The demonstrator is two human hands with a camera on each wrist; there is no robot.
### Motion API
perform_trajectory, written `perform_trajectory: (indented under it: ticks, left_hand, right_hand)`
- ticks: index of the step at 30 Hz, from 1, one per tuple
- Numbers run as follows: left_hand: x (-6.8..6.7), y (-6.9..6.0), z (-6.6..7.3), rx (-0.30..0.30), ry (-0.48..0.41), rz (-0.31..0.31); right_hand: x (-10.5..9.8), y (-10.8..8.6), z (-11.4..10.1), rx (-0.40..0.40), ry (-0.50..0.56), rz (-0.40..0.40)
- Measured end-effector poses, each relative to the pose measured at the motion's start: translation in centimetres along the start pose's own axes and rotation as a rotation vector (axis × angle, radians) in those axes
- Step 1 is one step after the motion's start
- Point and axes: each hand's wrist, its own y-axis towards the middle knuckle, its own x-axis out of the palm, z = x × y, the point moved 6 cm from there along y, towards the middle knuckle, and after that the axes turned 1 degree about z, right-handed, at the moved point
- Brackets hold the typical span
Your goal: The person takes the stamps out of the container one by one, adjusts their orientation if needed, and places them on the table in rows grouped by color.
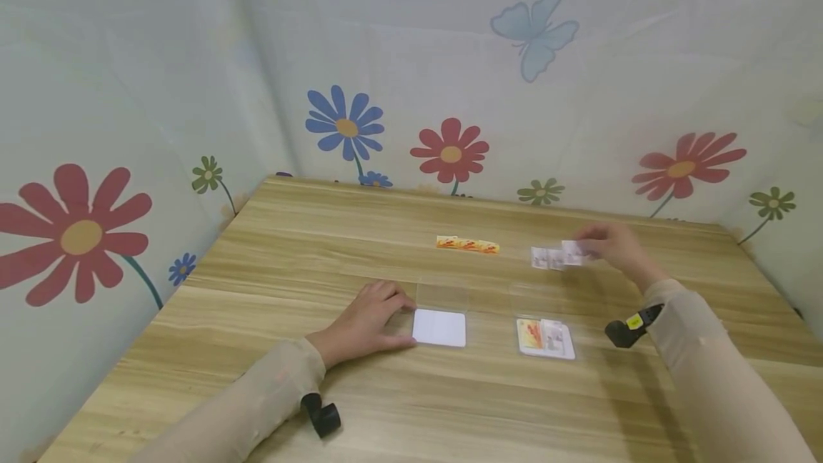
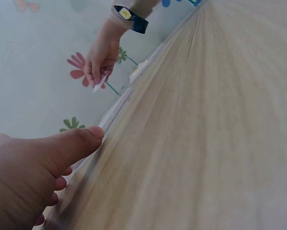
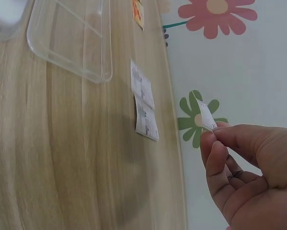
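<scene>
My right hand (image 1: 611, 245) pinches a small white printed paper piece (image 3: 206, 115) between thumb and fingertips, raised above the table. Beneath it lie more white printed pieces (image 3: 144, 98), side by side. At the left, my left hand (image 1: 369, 320) rests on the table, its thumb and fingers touching the left end of a clear plastic case (image 1: 439, 327) with a white inside. The case's transparent lid (image 1: 444, 296) lies folded back. Another clear case (image 1: 546, 353) stands open to the right, with an orange-yellow piece (image 1: 530, 333) and a white printed piece (image 1: 553, 338) in it.
A row of orange-yellow printed pieces (image 1: 468, 244) lies toward the back of the wooden table (image 1: 360, 234). Behind the table hangs a pale curtain (image 1: 398, 34) with flowers and a butterfly. Both wrists wear black straps.
</scene>
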Motion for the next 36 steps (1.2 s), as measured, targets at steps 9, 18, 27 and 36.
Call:
perform_trajectory:
  ticks: [9,18,27,36]
  left_hand:
    - [0.0,-0.1,-0.1,0.002,0.004,0.005]
    - [0.0,-0.1,-0.2,0.005,0.011,0.005]
    - [0.1,-0.1,-0.3,0.005,0.012,0.009]
    - [0.2,-0.1,-0.3,-0.004,0.014,0.003]
  right_hand:
    - [0.2,0.4,1.3,0.029,0.013,-0.004]
    - [0.3,0.6,2.1,0.046,0.000,-0.018]
    - [0.7,0.8,3.2,0.078,-0.066,-0.019]
    - [0.8,1.1,3.9,0.101,-0.063,-0.042]
